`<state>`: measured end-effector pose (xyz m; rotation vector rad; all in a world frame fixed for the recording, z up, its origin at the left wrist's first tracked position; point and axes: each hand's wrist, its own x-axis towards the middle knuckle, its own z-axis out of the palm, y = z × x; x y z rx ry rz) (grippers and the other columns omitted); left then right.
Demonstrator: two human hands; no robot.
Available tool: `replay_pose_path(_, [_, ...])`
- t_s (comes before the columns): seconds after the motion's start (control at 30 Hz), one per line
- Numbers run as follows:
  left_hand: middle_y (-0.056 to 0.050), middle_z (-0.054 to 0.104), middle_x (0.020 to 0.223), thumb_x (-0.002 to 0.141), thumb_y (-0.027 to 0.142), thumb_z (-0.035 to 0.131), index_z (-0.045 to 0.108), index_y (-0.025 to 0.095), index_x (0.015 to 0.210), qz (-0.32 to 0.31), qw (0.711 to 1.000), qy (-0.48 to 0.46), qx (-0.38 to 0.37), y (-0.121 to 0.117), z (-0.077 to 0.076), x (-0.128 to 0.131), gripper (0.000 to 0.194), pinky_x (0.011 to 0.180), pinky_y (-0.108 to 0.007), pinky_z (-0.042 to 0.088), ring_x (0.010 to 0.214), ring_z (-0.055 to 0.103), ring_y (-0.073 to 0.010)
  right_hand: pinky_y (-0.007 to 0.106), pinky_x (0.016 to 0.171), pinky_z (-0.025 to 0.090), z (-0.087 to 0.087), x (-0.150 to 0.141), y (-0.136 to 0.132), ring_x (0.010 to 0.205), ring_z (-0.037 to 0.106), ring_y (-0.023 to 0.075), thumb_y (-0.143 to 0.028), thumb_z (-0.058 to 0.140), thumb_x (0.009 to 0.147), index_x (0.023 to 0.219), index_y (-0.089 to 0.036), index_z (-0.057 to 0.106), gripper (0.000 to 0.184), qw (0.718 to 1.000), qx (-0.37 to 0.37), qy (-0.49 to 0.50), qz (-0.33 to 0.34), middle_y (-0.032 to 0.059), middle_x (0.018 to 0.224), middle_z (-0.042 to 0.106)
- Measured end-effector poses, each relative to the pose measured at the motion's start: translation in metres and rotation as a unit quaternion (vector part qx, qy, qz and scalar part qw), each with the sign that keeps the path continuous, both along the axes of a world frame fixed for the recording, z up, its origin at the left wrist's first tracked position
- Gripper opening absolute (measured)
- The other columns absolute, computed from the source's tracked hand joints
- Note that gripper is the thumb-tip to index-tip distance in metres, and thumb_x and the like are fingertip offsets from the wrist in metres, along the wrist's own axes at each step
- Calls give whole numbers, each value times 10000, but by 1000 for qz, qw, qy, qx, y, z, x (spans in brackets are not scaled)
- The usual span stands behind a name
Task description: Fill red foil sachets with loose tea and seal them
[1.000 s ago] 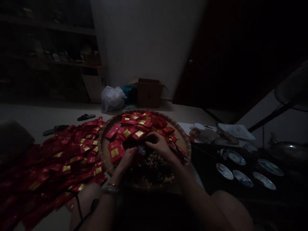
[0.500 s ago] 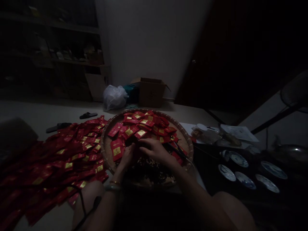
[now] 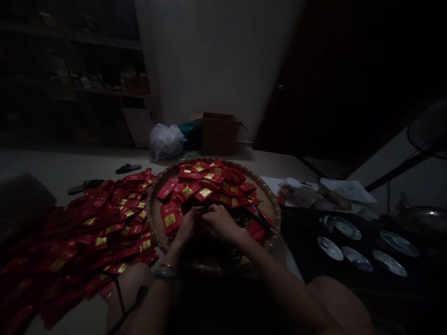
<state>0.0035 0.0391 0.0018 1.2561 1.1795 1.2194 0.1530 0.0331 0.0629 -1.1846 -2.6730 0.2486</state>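
Observation:
A round woven tray (image 3: 152,223) stands in front of me, with red packets (image 3: 206,179) bearing gold labels heaped on its far side. Over its near half, my left hand (image 3: 187,224) and my right hand (image 3: 220,223) are close together, fingers bent and pinched. Between them is a dark red packet (image 3: 200,230), mostly hidden by the hands and shadow. Dark loose bits (image 3: 235,253) lie on the tray under my right hand. A thin dark tool with a light edge (image 3: 259,217), its kind unclear, rests at the tray's right.
Many more red packets (image 3: 115,228) cover the floor on the left, near dark slippers (image 3: 128,168). Behind the tray are a white plastic bag (image 3: 167,141) and a cardboard box (image 3: 219,135). Small patterned dishes (image 3: 356,258) sit on a dark surface at right. The room is dim.
My right hand has closed its fingers and drawn in toward my left hand, slightly lower over the tray. The heaped packets look the same.

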Motion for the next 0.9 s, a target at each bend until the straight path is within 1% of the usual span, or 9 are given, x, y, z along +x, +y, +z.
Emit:
replay_pose_path(0.07, [-113,687,975,796,539,446,662,131,999,25,998,19,46,1,1,-1,504,826,-360,489,922,623,-235,411,859,355,-1,4,0,980,507,256,-181,562,844,864,-175,671,111,1000,22,-9,-15,110,861,658])
replay_pose_path(0.23, [-66,650,959,653,122,495,669,174,864,-39,969,149,191,-2,4,-5,278,854,-332,467,952,593,-199,479,959,320,-7,10,8,1086,505,285,-215,604,823,939,-183,681,143,1000,5,2,13,113,954,679])
replay_pose_path(0.37, [-48,617,880,629,48,459,628,178,739,-8,941,230,247,-5,5,-7,239,780,-306,477,871,592,-177,450,963,359,-12,20,16,1078,539,255,-204,643,788,839,-218,698,76,992,-26,123,30,52,904,701])
replay_pose_path(0.47, [-52,603,899,637,43,472,588,174,683,12,928,255,270,-7,6,-7,181,725,-285,477,833,589,-167,361,873,450,-23,37,18,925,611,193,-156,544,828,906,-189,690,169,970,-57,226,-74,64,932,690])
replay_pose_path(0.53, [-54,613,908,630,28,474,574,175,667,5,919,266,292,-8,7,-7,181,709,-279,471,828,584,-167,351,876,461,-35,48,16,984,610,212,-139,584,778,1079,-158,649,308,968,-120,184,-125,105,1064,660])
replay_pose_path(0.63, [-40,636,821,627,-1,463,559,181,645,-11,901,291,321,-9,6,-6,206,698,-285,454,770,565,-164,405,993,392,-54,58,7,1224,468,311,-200,797,555,1315,-188,495,819,970,-228,24,-76,153,1344,495])
replay_pose_path(0.7, [-27,622,737,632,-9,457,560,184,641,-10,891,310,331,-9,5,-6,219,678,-286,439,716,541,-161,448,1017,359,-64,57,0,1278,389,362,-243,853,447,1355,-236,447,994,966,-251,-44,-45,149,1417,411])
replay_pose_path(0.77, [-24,593,712,648,-5,455,570,182,644,-9,889,318,330,-9,4,-6,219,654,-274,431,702,532,-158,455,979,389,-72,54,-7,1231,432,373,-246,851,449,1311,-229,494,933,967,-244,-68,-34,155,1382,440])
replay_pose_path(0.9, [-24,539,740,679,11,462,597,177,651,-11,890,325,319,-7,2,-8,216,617,-242,427,711,532,-144,337,838,470,-83,53,-10,979,600,263,-102,762,550,1031,-167,654,497,973,-223,-14,-51,107,1089,624])
